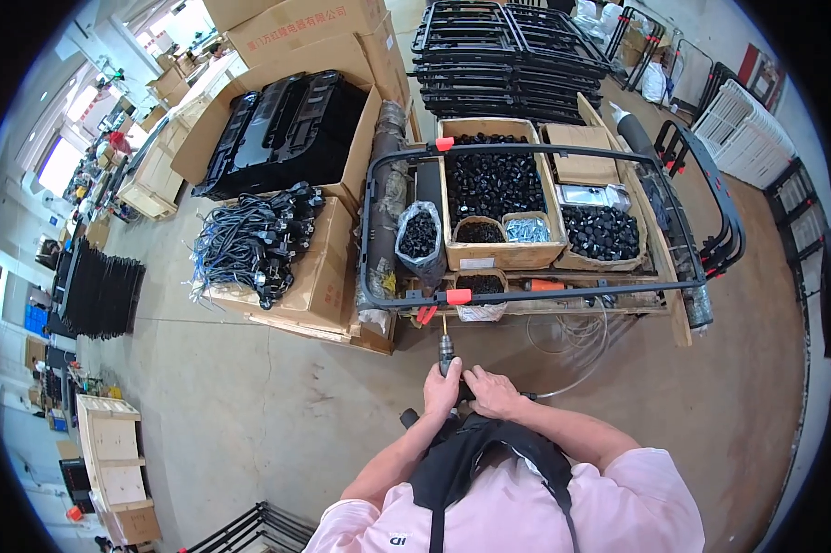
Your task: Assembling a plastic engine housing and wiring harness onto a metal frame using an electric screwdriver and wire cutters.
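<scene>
Held the black power driver just before the near bar of the black frame, with the bit pointing forward. Wrapped the left hand around the driver; laid the right hand at its rear, but could not tell its grip. Probably needed straight aim and light pressure, clear of the white-sided tub.

Frame spanning the surface: matt, smooth. Black knobs toward the surface's far edge: glossy, plastic-looking. Screws: bright metal. Plank at the near right corner: bare wood. Drill chuck: smooth metal.
</scene>
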A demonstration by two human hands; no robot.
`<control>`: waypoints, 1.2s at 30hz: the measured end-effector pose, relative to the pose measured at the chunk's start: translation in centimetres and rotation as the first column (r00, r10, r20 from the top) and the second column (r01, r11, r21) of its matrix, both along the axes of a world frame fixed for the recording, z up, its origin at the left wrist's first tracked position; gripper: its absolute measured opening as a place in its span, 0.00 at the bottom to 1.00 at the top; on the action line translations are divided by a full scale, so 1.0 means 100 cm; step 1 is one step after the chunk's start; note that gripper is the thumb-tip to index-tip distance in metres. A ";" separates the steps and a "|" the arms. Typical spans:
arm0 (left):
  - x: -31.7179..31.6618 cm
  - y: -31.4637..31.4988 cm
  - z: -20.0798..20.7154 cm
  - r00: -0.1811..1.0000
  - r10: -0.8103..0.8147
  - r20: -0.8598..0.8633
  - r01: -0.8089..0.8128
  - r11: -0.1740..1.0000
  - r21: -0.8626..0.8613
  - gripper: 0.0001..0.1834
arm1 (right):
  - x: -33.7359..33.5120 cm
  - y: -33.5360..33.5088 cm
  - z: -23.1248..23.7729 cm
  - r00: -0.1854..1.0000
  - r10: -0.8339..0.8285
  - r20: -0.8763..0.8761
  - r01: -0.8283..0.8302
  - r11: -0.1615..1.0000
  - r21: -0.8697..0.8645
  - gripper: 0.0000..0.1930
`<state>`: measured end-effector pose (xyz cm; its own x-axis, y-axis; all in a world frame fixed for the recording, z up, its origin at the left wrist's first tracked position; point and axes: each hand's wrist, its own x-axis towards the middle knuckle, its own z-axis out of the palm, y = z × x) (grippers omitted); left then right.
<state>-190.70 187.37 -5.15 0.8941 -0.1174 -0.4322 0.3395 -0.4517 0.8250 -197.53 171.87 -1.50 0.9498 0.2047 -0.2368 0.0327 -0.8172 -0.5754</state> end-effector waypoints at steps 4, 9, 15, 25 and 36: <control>-0.002 -0.013 0.001 0.999 -0.029 0.034 0.030 0.999 -0.035 0.31 | -0.008 -0.009 -0.002 0.997 -0.068 0.031 0.068 0.998 -0.009 0.35; 0.003 -0.030 0.016 0.999 -0.047 0.017 0.048 0.997 -0.055 0.28 | -0.007 -0.023 0.001 0.993 -0.110 0.045 0.110 0.994 0.005 0.38; 0.005 -0.033 0.013 1.000 -0.010 0.015 0.011 0.998 -0.065 0.28 | -0.002 -0.026 0.004 0.994 -0.105 0.029 0.104 0.994 0.026 0.38; 0.019 -0.033 -0.002 0.998 -0.050 0.044 0.049 0.999 0.020 0.26 | 0.007 -0.028 0.007 0.992 -0.123 -0.012 0.123 0.991 0.047 0.32; 0.030 -0.038 0.002 0.990 -0.122 0.065 0.114 0.986 0.118 0.35 | 0.017 -0.034 0.003 0.991 -0.130 -0.009 0.130 0.991 0.035 0.33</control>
